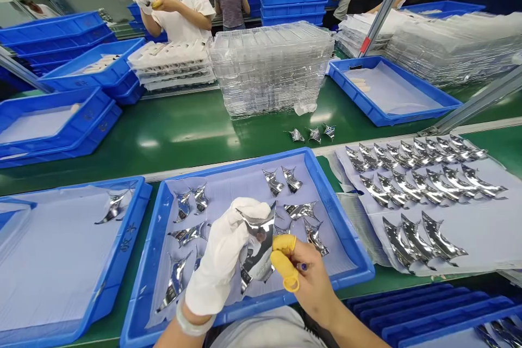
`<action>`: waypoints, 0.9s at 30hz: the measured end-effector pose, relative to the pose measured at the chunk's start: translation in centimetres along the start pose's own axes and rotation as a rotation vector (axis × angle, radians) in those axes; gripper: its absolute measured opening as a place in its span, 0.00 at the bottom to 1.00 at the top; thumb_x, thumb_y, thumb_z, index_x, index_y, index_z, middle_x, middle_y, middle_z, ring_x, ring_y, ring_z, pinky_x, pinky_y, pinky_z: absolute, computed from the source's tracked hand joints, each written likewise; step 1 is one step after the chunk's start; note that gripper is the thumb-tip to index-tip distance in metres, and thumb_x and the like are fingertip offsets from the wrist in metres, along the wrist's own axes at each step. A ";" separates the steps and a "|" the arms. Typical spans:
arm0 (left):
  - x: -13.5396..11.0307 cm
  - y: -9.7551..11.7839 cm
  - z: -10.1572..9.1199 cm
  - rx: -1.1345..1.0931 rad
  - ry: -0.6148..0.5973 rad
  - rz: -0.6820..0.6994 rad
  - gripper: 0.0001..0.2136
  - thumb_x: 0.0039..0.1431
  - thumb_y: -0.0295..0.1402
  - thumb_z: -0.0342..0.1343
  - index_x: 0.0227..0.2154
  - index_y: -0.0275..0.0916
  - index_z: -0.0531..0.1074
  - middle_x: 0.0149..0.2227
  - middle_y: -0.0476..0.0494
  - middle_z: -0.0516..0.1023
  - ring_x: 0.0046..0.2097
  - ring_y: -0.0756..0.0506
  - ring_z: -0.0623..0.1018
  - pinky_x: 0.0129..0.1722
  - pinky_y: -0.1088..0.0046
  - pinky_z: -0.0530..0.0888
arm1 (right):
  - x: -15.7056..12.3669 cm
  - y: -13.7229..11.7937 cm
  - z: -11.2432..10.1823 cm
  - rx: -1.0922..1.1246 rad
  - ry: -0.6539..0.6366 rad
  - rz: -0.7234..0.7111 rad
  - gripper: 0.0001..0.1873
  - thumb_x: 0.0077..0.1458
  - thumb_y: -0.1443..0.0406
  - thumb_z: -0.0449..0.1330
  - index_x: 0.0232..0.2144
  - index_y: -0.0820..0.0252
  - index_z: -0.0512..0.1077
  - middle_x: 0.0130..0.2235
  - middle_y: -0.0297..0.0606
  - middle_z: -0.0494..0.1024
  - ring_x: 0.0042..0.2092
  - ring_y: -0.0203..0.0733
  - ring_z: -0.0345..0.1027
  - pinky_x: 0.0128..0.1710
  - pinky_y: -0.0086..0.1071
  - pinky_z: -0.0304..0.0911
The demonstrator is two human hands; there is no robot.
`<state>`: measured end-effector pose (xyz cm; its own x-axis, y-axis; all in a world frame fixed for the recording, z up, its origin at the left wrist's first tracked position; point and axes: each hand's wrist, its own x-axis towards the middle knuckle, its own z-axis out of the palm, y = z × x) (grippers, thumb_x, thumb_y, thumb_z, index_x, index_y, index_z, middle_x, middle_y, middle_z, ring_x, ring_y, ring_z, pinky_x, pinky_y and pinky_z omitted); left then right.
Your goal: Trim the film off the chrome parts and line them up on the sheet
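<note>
Two hands are engaged on one mirrored piece [261, 244], held above the lined blue tray [337, 209] that stands before the person on the worktop [179, 119].

Hazards noted. The polished face appears liable to marking: the right hand [299, 269] wears yellow finger cots [284, 266] only on the digits nearest the piece, so a slip could bring bare skin against the finish. The pointed corners could snag the cloth of the white glove [218, 255]. Should the hold slacken, the piece would probably drop onto similar parts lying directly below, with scratching or bent tips the likely result. Parts within the tray, such as the pair at its far side [281, 180], rest on the liner without dividers and could rub if the tray were knocked.

Pose. The left hand [224, 244] reaches up from the near edge, back of the glove towards the viewer, fingers curled closed over the upper left of the piece; it has firm hold, by appearance. The piece is tilted, reflective face towards the person. The right hand comes in from the lower right, thumb and forefinger partly closed at the piece's right edge. Contact seems present; whether they pinch it cannot be told. A small dark blue object [302, 266] shows among the right fingers, identity unclear.
</note>
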<state>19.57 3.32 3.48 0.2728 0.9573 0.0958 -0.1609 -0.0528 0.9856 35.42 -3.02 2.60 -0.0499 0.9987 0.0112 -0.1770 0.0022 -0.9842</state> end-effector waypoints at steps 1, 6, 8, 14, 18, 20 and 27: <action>0.2 -0.2 -0.3 0.074 -0.031 0.041 0.14 0.68 0.46 0.57 0.45 0.44 0.82 0.47 0.41 0.79 0.47 0.42 0.80 0.48 0.67 0.76 | 0.1 0.4 0.0 -0.010 0.018 0.014 0.11 0.62 0.64 0.60 0.26 0.56 0.70 0.22 0.25 0.56 0.24 0.33 0.45 0.24 0.29 0.47; 3.0 -1.0 -4.0 0.592 -0.066 0.119 0.18 0.71 0.46 0.49 0.42 0.41 0.80 0.49 0.37 0.80 0.50 0.39 0.80 0.51 0.61 0.77 | 0.6 2.5 -1.1 -0.070 0.191 0.123 0.13 0.61 0.56 0.64 0.40 0.58 0.80 0.31 0.37 0.75 0.26 0.36 0.58 0.23 0.29 0.54; 4.9 -1.5 -6.6 0.739 -0.014 0.088 0.15 0.71 0.44 0.50 0.41 0.41 0.78 0.47 0.37 0.81 0.49 0.40 0.80 0.52 0.59 0.77 | 0.5 3.2 -1.9 -0.006 0.186 0.193 0.20 0.59 0.52 0.65 0.45 0.60 0.80 0.28 0.35 0.74 0.23 0.34 0.54 0.21 0.29 0.51; 9.6 -4.2 -13.0 1.335 0.040 -0.106 0.10 0.67 0.39 0.60 0.42 0.37 0.77 0.47 0.40 0.80 0.54 0.38 0.78 0.58 0.48 0.72 | 0.2 5.0 -2.9 0.004 0.170 0.249 0.28 0.62 0.42 0.58 0.38 0.62 0.77 0.15 0.24 0.58 0.19 0.34 0.47 0.21 0.30 0.47; 10.9 -6.2 -13.5 1.582 -0.055 -0.196 0.15 0.67 0.39 0.61 0.52 0.37 0.75 0.55 0.38 0.77 0.55 0.39 0.78 0.55 0.50 0.76 | 0.6 6.8 -2.6 -0.062 0.125 0.290 0.24 0.59 0.44 0.60 0.33 0.59 0.74 0.18 0.28 0.66 0.20 0.35 0.50 0.22 0.31 0.47; 11.2 -6.6 -12.9 1.666 -0.077 -0.214 0.16 0.67 0.39 0.61 0.54 0.38 0.74 0.56 0.38 0.76 0.55 0.38 0.78 0.55 0.50 0.76 | 0.8 7.2 -2.5 -0.077 0.118 0.310 0.22 0.54 0.46 0.64 0.28 0.58 0.73 0.19 0.30 0.69 0.22 0.36 0.55 0.24 0.31 0.49; 13.1 -7.8 -5.6 1.707 -0.197 -0.110 0.16 0.68 0.39 0.60 0.53 0.37 0.74 0.57 0.38 0.76 0.57 0.37 0.77 0.57 0.48 0.75 | 0.7 5.0 -2.6 0.046 0.134 0.466 0.26 0.54 0.41 0.63 0.32 0.59 0.72 0.18 0.25 0.66 0.17 0.29 0.41 0.17 0.28 0.39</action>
<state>19.08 17.91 -3.78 0.3364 0.9372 -0.0917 0.9411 -0.3381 -0.0022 37.03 -2.16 -2.80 -0.0079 0.8908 -0.4544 -0.2097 -0.4458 -0.8702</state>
